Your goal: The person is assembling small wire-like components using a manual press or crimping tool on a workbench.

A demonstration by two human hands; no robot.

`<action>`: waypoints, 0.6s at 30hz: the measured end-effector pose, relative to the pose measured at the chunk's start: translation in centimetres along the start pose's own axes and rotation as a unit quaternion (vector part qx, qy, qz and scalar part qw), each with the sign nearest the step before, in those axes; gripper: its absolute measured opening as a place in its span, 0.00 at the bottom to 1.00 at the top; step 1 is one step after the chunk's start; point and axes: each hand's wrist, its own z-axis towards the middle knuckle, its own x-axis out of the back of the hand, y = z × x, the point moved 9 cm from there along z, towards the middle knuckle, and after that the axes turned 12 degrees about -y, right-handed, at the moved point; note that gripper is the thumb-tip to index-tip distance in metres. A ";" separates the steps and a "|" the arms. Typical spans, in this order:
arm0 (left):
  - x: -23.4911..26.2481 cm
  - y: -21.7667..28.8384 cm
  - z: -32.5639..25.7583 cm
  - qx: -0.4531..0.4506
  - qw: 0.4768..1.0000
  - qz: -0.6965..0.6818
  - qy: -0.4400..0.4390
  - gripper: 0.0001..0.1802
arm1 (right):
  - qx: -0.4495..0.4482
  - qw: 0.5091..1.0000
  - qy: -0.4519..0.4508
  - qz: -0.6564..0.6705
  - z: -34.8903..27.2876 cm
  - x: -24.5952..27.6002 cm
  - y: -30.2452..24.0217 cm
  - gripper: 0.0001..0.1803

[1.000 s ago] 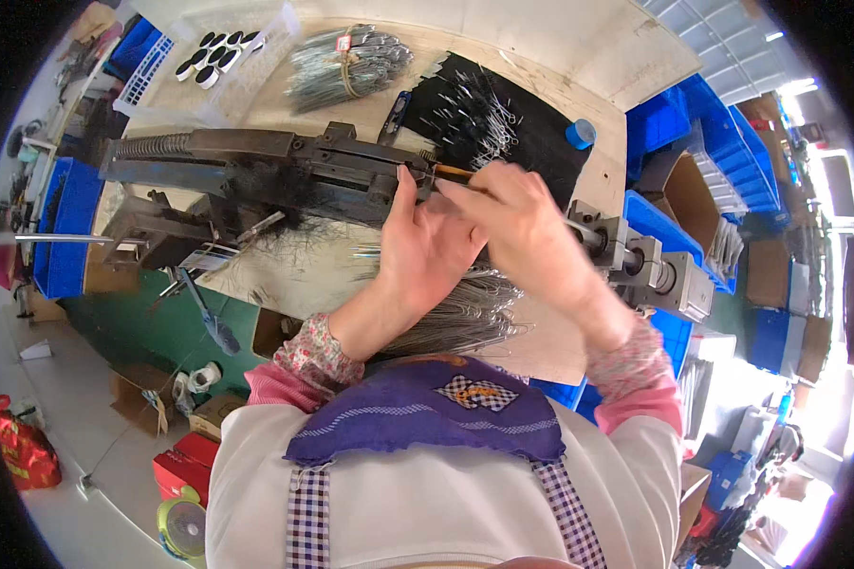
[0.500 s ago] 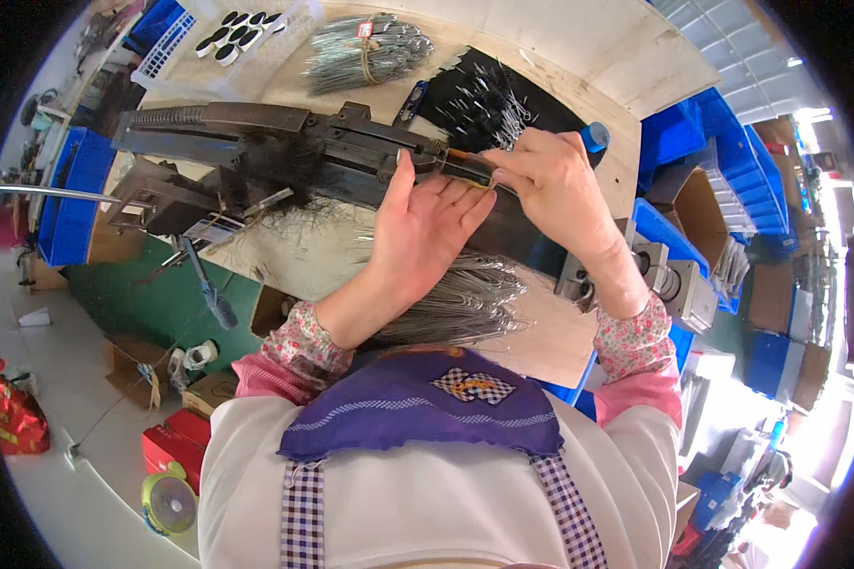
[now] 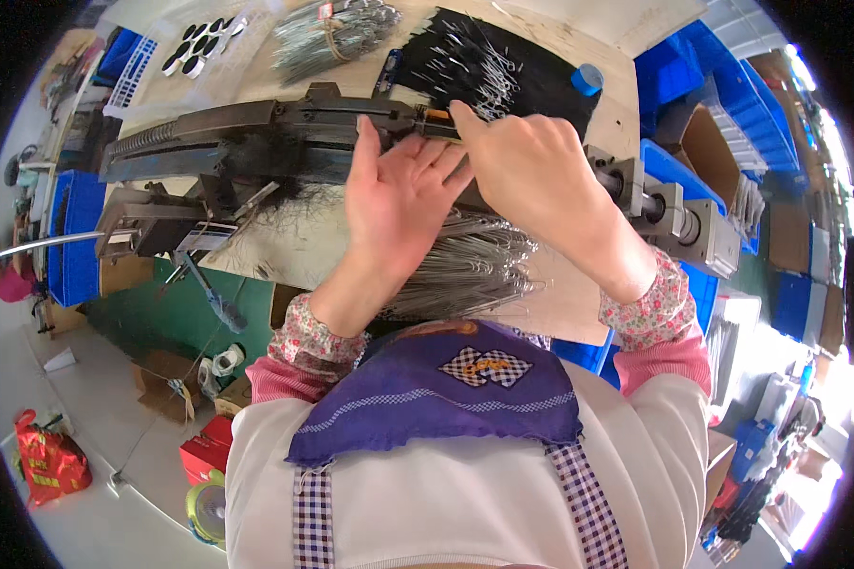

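Note:
A long dark metal machine (image 3: pixel 223 121), with a spring-like ribbed end at its left, lies across the bench. My left hand (image 3: pixel 399 194) is open, palm up and thumb raised, its fingertips against the machine's near side by an orange-brown strip (image 3: pixel 436 114). Just right of them my right hand (image 3: pixel 541 175) is closed, back up, its index finger bent at the end of that strip. Whatever the right fingers hold is hidden beneath them. Fine black bristles (image 3: pixel 268 156) cling to the machine. Bent metal wires (image 3: pixel 470 270) lie in a heap below my hands.
Beyond the machine are a tied wire bundle (image 3: pixel 304 45), a dark blue cutter (image 3: pixel 387 71), and a black cloth (image 3: pixel 550 81) bearing twisted wire pieces (image 3: pixel 493 81). A blue tape roll (image 3: pixel 586 80) sits at its right. A clear basket (image 3: pixel 242 71) holds black-and-white round parts. Metal shaft blocks (image 3: pixel 669 209) stand right.
My view has shifted, and the bench sits higher and further left. My right hand has turned back up and its fingers have moved left along the strip. The left hand stays palm up beside it.

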 end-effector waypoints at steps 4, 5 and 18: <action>-0.4 0.4 0.6 0.029 0.999 0.018 -0.004 0.36 | -0.001 1.000 -0.020 -0.010 1.1 -1.2 0.1 0.23; -0.5 0.4 0.7 0.036 0.999 0.009 -0.003 0.33 | 0.015 1.000 -0.002 -0.025 0.6 -1.1 -0.2 0.21; 1.4 -4.8 -6.3 0.101 0.985 0.136 -0.018 0.29 | -0.165 0.878 -0.269 0.360 -20.0 -16.0 0.6 0.12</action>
